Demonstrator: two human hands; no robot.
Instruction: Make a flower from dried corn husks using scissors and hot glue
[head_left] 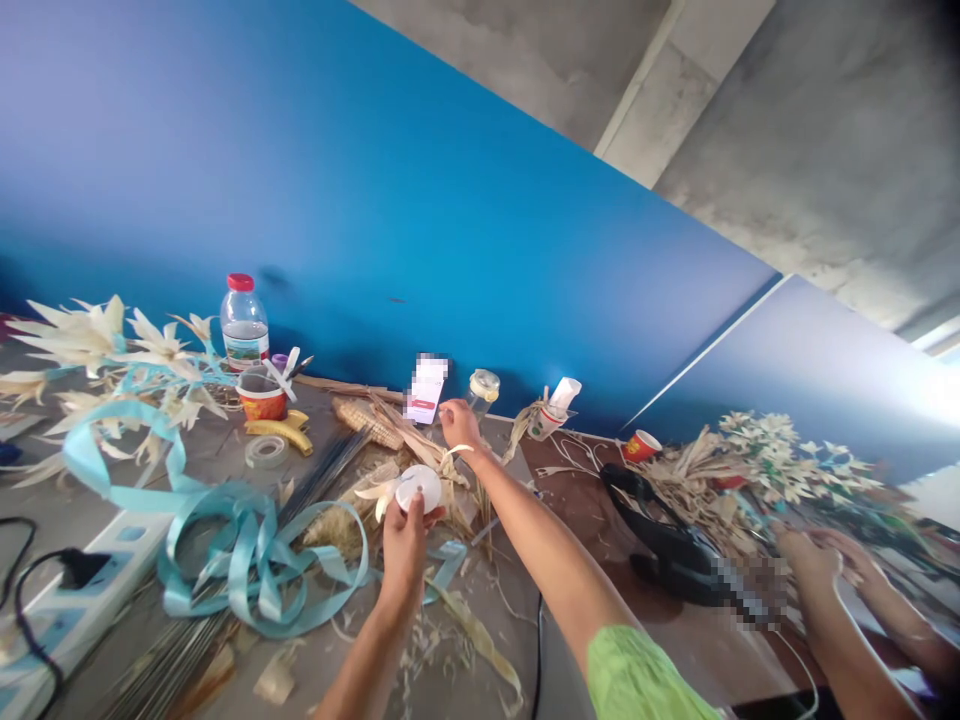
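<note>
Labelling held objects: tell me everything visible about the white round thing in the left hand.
The white disc is small, round and flat-faced, smooth and plastic-looking. The left hand holds it by its lower edge, with its face tilted up toward the camera. It sits just above pale dried husk petals on the cluttered table. Its back and thickness are hidden.

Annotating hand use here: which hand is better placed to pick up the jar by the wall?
Right, probably. The right hand is stretched out just beside the jar, while the left hand sits further back and already holds a white disc.
</note>
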